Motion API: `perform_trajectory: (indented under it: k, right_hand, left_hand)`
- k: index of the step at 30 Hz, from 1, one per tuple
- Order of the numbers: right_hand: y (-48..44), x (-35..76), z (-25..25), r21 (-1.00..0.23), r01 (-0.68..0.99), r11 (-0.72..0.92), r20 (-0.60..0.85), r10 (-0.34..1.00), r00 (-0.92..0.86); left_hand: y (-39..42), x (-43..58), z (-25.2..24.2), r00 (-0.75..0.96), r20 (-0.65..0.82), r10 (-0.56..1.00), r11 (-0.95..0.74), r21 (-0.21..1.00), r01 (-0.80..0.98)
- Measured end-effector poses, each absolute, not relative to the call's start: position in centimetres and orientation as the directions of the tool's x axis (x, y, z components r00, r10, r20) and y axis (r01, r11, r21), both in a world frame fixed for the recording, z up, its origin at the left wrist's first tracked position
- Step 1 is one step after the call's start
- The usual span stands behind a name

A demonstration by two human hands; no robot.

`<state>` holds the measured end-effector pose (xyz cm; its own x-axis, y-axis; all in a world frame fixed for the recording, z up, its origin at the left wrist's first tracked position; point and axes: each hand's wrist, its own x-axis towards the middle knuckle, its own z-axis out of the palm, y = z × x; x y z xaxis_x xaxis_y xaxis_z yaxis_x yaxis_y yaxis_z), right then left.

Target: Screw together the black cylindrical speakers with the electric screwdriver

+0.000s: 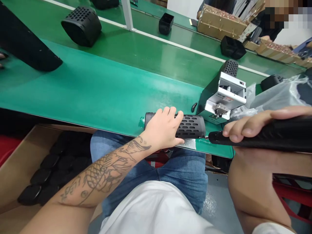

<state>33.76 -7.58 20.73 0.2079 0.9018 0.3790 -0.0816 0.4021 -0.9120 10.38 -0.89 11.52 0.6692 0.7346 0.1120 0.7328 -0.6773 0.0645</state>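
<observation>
My left hand (163, 127) wraps over a black perforated housing (191, 126) that lies on its side at the near edge of the green bench. Its fingers reach across the far side and the thumb presses the near side. In my right hand (252, 126) is a black power screwdriver (273, 136), held level and pointing left. A small shiny tip shows at the screwdriver's nose, right at the housing's right end. I cannot tell whether the two touch. Just beyond the screwdriver stands a silver and black screw feeder (223, 97).
A clear plastic bag (280, 94) lies right of the feeder. More black housings (81, 26) sit along the green belt (146, 45). A cardboard box (14, 182) of black parts is below left. A long black shape (26, 39) juts in at upper left. Co-workers are opposite.
</observation>
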Motion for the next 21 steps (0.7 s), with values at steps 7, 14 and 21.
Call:
perform_trajectory:
  k: [7,14,21]
  right_hand:
    - [-6.7,32.8,19.7,-0.906,-0.090,0.414,0.397,0.904,0.158]
    - [-5.9,31.7,19.9,-0.899,-0.188,0.396,0.361,0.912,0.193]
    - [-5.4,30.9,20.1,-0.917,-0.111,0.384,0.366,0.918,0.154]
  left_hand:
    - [-0.8,10.3,11.5,0.674,0.099,0.732,-0.680,0.062,0.730]
    - [-0.8,10.4,11.6,0.678,0.104,0.728,-0.685,0.059,0.727]
    - [-0.9,10.4,11.8,0.674,0.093,0.733,-0.680,0.066,0.730]
